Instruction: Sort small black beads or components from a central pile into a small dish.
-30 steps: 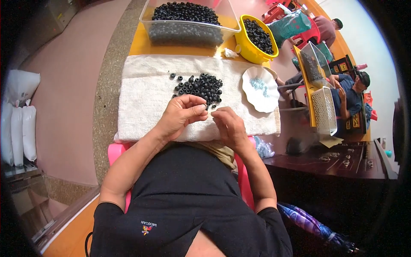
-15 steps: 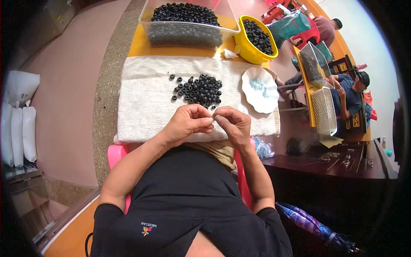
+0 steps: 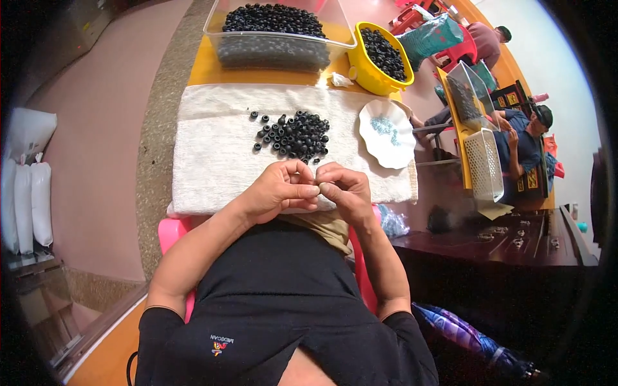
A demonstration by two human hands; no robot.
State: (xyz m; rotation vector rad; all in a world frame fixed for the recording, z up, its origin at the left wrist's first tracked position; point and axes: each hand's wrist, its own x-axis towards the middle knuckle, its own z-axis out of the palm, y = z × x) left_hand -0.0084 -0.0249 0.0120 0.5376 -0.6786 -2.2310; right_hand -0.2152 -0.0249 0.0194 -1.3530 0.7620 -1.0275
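Note:
Over the near edge of a white towel (image 3: 212,151), my left hand (image 3: 281,190) and my right hand (image 3: 346,191) meet at the fingertips. Both are closed in a pinch, thumbs against forefingers. Whatever lies between them is too small and too covered to make out. Just beyond the fingers spreads a pile of small black ring-shaped pieces (image 3: 299,134), a few of them loose at its left. To the right on the towel rests a white scalloped dish (image 3: 400,153) with small clear bluish bits (image 3: 384,127) in it.
At the table's far side stand a clear plastic bin (image 3: 273,51) and a yellow tub (image 3: 364,71), both holding black pieces. A crumpled white tissue (image 3: 341,80) lies near the tub. Farther right, a person (image 3: 524,141) sits by a white perforated basket (image 3: 486,167). A folded umbrella (image 3: 473,338) is at lower right.
Both hands have stayed together, their fingers shifting slightly, with the thumb tips now nearer each other. The whole view has slid a little to the left.

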